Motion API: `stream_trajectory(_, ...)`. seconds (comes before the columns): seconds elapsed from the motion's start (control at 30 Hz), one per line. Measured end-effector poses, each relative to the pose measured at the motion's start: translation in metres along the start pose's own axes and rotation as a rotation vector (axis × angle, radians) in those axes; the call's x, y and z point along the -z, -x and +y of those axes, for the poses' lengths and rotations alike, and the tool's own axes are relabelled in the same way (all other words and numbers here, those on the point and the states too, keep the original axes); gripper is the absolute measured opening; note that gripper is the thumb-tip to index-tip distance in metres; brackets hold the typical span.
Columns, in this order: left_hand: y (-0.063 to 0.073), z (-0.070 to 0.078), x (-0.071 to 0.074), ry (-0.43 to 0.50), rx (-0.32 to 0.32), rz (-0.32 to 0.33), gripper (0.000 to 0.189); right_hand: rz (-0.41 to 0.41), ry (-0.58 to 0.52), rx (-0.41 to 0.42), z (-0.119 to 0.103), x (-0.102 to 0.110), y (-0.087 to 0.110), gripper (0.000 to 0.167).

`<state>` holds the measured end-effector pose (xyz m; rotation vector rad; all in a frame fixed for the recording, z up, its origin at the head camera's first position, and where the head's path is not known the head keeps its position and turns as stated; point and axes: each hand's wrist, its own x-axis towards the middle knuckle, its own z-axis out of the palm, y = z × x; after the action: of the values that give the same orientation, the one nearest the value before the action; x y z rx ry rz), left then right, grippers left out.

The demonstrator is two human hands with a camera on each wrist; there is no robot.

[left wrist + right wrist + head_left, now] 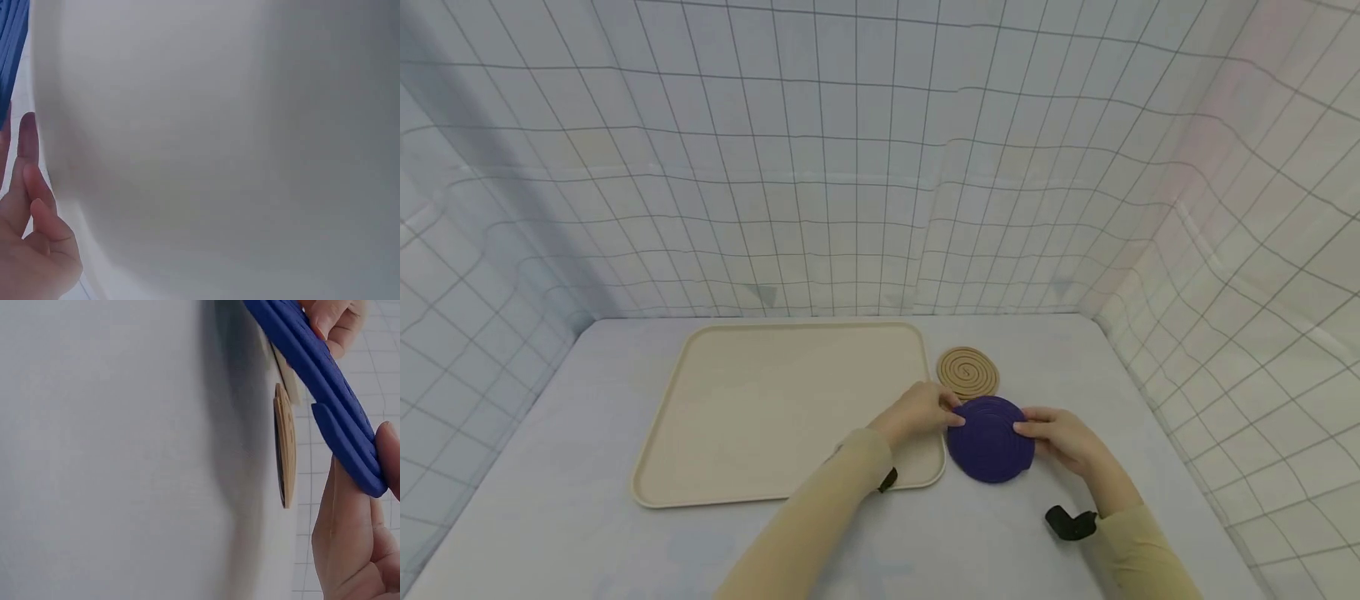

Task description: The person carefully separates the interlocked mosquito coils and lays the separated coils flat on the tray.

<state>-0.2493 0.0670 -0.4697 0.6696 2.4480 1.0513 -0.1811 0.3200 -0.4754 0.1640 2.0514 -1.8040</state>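
A round dark blue coaster [991, 440] with a spiral pattern hangs tilted between both hands, beside the tray's right end. My left hand [922, 410] pinches its upper left edge, thumb on the near face. At its right edge the thumb and fingers of my right hand [1063, 437] pinch it. The right wrist view shows the coaster [325, 394] nearly edge-on, raised off the table, its loose spiral end beside the right thumb. In the left wrist view only a strip of the coaster [9, 56] shows, above my left hand [34, 244].
A tan spiral coaster [967, 372] lies on the white table [865, 542] just behind the blue one. The large beige tray [775, 408] fills the table's middle and left, under my left forearm. White grid-patterned curtains [850, 167] enclose the back and sides.
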Motion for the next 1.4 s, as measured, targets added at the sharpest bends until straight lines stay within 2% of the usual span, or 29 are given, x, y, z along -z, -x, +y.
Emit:
stream_trajectory(0.23,0.002,0.004,0.005,0.186,-0.009,-0.031,0.033,0.047,0.013,0.056,-0.008,-0.004,0.005,0.050)
stream_trajectory(0.47,0.009,0.000,0.017,0.250,0.000,0.048,0.034,0.118,0.031,0.092,-0.023,-0.024,0.008,0.028)
stream_trajectory(0.6,0.019,-0.004,0.026,0.318,-0.006,0.076,0.036,0.118,0.031,0.125,-0.032,-0.039,0.008,0.031)
stream_trajectory(0.8,0.039,-0.009,0.041,0.379,-0.020,0.122,0.035,0.041,0.026,0.184,-0.039,-0.060,0.006,0.035)
stream_trajectory(0.97,0.058,-0.011,0.052,0.341,-0.021,0.189,0.032,0.013,0.033,0.170,-0.047,-0.082,0.004,0.049)
stream_trajectory(1.1,0.077,-0.014,0.062,0.343,-0.028,0.240,0.032,-0.007,0.011,0.181,-0.053,-0.098,0.002,0.051)
stream_trajectory(1.27,0.099,-0.025,0.074,0.474,-0.058,0.238,0.036,-0.040,-0.017,0.214,-0.061,-0.119,0.001,0.048)
stream_trajectory(1.4,0.115,-0.033,0.081,0.576,-0.059,0.237,0.036,-0.055,-0.041,0.239,-0.064,-0.132,-0.002,0.043)
